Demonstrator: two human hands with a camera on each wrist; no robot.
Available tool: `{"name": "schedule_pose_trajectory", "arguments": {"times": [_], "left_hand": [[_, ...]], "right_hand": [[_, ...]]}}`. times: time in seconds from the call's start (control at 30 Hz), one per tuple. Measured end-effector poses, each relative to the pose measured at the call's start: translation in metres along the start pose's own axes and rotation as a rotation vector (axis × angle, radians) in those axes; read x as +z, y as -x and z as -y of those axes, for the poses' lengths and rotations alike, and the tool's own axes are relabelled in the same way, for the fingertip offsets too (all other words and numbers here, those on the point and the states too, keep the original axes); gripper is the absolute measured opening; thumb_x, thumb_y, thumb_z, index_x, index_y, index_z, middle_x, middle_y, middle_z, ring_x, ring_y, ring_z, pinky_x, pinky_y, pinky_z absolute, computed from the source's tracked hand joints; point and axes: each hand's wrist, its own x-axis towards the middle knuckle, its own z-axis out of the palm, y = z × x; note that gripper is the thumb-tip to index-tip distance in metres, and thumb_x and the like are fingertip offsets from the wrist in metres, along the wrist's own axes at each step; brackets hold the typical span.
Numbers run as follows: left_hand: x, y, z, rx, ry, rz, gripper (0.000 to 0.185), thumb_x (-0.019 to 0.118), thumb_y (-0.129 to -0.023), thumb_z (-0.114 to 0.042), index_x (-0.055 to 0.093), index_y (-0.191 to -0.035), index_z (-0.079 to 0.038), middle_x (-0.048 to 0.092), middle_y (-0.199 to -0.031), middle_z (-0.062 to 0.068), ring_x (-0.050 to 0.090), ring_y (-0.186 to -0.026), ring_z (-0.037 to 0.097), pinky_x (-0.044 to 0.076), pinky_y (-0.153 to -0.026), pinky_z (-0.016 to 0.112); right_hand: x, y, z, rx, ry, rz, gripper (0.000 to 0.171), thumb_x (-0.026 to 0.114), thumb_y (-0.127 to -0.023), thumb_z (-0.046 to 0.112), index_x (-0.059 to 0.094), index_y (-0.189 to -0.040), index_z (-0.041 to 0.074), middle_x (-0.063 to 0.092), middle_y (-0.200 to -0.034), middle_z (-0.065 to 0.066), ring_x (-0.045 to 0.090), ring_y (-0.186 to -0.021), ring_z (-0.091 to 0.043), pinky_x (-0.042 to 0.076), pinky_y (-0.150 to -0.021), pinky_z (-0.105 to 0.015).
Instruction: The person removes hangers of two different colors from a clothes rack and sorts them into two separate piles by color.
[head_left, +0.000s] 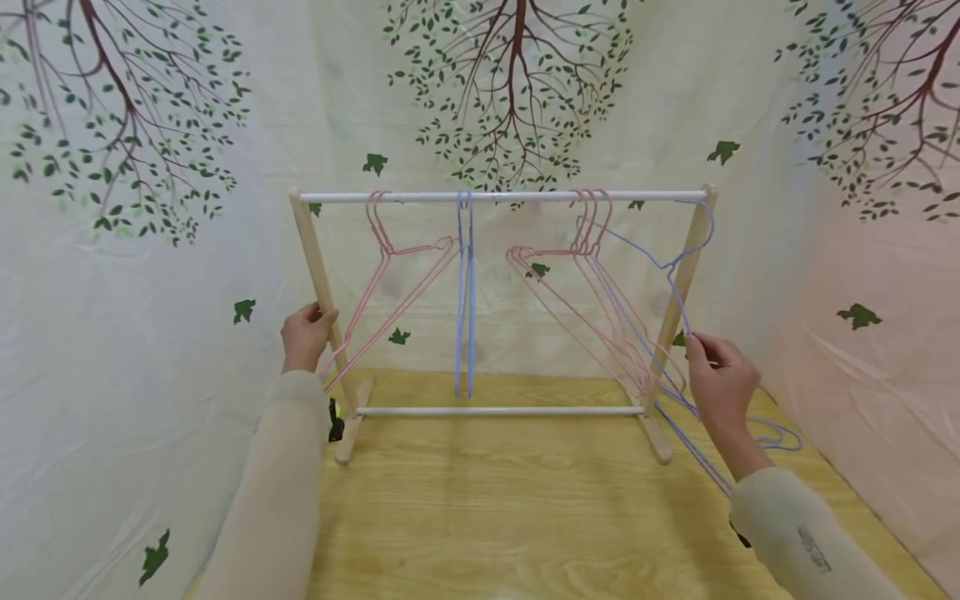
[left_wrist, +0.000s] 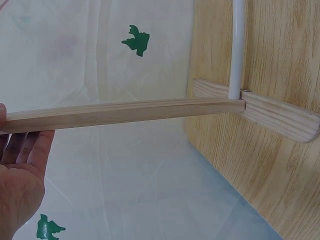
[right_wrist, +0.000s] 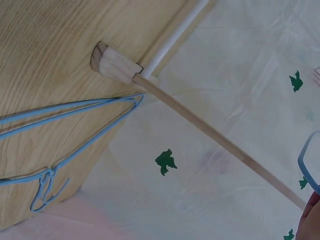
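Hanging by its hook at the far right end of the white top rail [head_left: 502, 197], the blue hanger [head_left: 678, 275] slants down to our right hand [head_left: 722, 385], whose fingers are curled in a pinch on its wire just beside the right post [head_left: 678, 304], so it seems held out at an angle rather than left to swing free. Our left hand [head_left: 306, 336] is wrapped round the left post [head_left: 324, 292], we judge to steady the rack; the left wrist view shows the fingers [left_wrist: 27, 147] lying along the wood. Outward along the rail hang pink hangers [head_left: 592, 275], a blue pair in the middle, another pink one at left. More blue hangers [right_wrist: 65, 145] lie on the wooden table [head_left: 487, 517] near the right foot.
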Motion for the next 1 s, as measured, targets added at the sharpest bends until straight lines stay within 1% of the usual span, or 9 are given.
{"name": "schedule_pose_trajectory", "arguments": {"times": [0.1, 0.2, 0.33, 0.43, 0.63, 0.7, 0.83, 0.9, 1.0], "left_hand": [[0.001, 0.0, 0.001, 0.0, -0.006, 0.003, 0.042, 0.058, -0.101, -0.016, 0.055, -0.139, 0.001, 0.06, -0.131, 0.023, 0.061, -0.107, 0.028, 0.049, -0.075, 0.015], [0.002, 0.0, 0.001, 0.004, -0.016, 0.0, 0.042, 0.058, -0.101, -0.016, 0.055, -0.139, 0.001, 0.061, -0.131, 0.023, 0.061, -0.105, 0.028, 0.049, -0.074, 0.014], [0.001, 0.001, -0.001, 0.005, -0.018, 0.001, 0.042, 0.058, -0.101, -0.015, 0.055, -0.139, 0.002, 0.06, -0.13, 0.024, 0.061, -0.106, 0.03, 0.048, -0.072, 0.013], [0.002, 0.002, -0.003, 0.002, -0.011, 0.01, 0.043, 0.057, -0.101, -0.015, 0.053, -0.14, 0.002, 0.059, -0.132, 0.024, 0.06, -0.11, 0.032, 0.048, -0.073, 0.014], [0.002, 0.004, -0.004, -0.011, -0.006, 0.018, 0.043, 0.057, -0.101, -0.015, 0.052, -0.141, 0.002, 0.059, -0.133, 0.024, 0.06, -0.11, 0.031, 0.049, -0.078, 0.017], [0.001, 0.004, -0.004, -0.013, -0.007, 0.019, 0.043, 0.057, -0.102, -0.015, 0.052, -0.141, 0.001, 0.059, -0.133, 0.024, 0.059, -0.109, 0.03, 0.049, -0.078, 0.018], [0.0, 0.004, -0.004, -0.015, -0.018, 0.025, 0.043, 0.056, -0.102, -0.017, 0.052, -0.142, 0.0, 0.059, -0.133, 0.024, 0.059, -0.109, 0.03, 0.049, -0.079, 0.018], [0.0, 0.003, -0.004, -0.013, -0.023, 0.025, 0.044, 0.056, -0.102, -0.017, 0.052, -0.142, 0.0, 0.059, -0.133, 0.024, 0.06, -0.109, 0.03, 0.049, -0.078, 0.017], [0.001, 0.003, -0.004, -0.01, -0.022, 0.021, 0.043, 0.056, -0.102, -0.017, 0.052, -0.142, 0.0, 0.059, -0.132, 0.023, 0.06, -0.108, 0.029, 0.049, -0.077, 0.017]], "right_hand": [[-0.005, 0.007, 0.002, -0.039, -0.021, -0.029, 0.015, 0.071, -0.09, 0.006, 0.076, -0.094, -0.007, 0.062, -0.076, 0.025, 0.058, -0.065, 0.01, 0.046, -0.06, -0.006], [-0.009, 0.015, 0.014, -0.072, -0.047, -0.057, 0.014, 0.069, -0.089, 0.001, 0.074, -0.093, -0.011, 0.062, -0.076, 0.02, 0.058, -0.065, 0.01, 0.046, -0.061, -0.006], [-0.015, 0.025, 0.026, -0.085, -0.087, -0.086, 0.014, 0.068, -0.088, -0.002, 0.072, -0.093, -0.015, 0.066, -0.076, 0.012, 0.058, -0.066, 0.008, 0.046, -0.062, -0.006], [-0.019, 0.029, 0.023, -0.083, -0.088, -0.103, 0.015, 0.068, -0.088, -0.002, 0.072, -0.094, -0.015, 0.068, -0.078, 0.013, 0.059, -0.067, 0.008, 0.046, -0.063, -0.006], [-0.03, 0.032, 0.006, -0.068, -0.036, -0.15, 0.015, 0.069, -0.089, 0.0, 0.074, -0.095, -0.012, 0.063, -0.08, 0.025, 0.057, -0.068, 0.01, 0.046, -0.064, -0.006], [-0.035, 0.032, -0.005, -0.075, -0.029, -0.169, 0.014, 0.069, -0.088, 0.001, 0.074, -0.094, -0.011, 0.064, -0.08, 0.025, 0.058, -0.068, 0.01, 0.046, -0.064, -0.006], [-0.044, 0.033, -0.02, -0.098, -0.035, -0.196, 0.015, 0.07, -0.088, 0.002, 0.074, -0.092, -0.012, 0.066, -0.08, 0.021, 0.059, -0.069, 0.007, 0.047, -0.065, -0.007], [-0.049, 0.035, -0.019, -0.097, -0.044, -0.212, 0.015, 0.07, -0.087, 0.001, 0.074, -0.091, -0.013, 0.066, -0.079, 0.019, 0.059, -0.068, 0.006, 0.047, -0.064, -0.008], [-0.054, 0.039, -0.01, -0.092, -0.066, -0.235, 0.016, 0.068, -0.087, -0.001, 0.072, -0.09, -0.016, 0.066, -0.078, 0.019, 0.059, -0.067, 0.006, 0.046, -0.064, -0.008]]}}
